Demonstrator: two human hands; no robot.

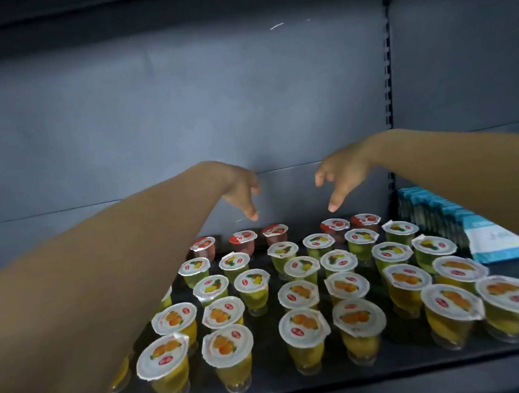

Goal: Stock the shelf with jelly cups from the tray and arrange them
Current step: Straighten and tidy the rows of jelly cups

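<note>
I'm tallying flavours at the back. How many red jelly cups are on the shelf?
5, all in the back row: three left of the gap, at and; two right of it, at and. The left arm may hide more.

Two bare forearms, no sleeves, watch or rings in view; left hand and right hand ungloved; short plain fingernails.
</note>
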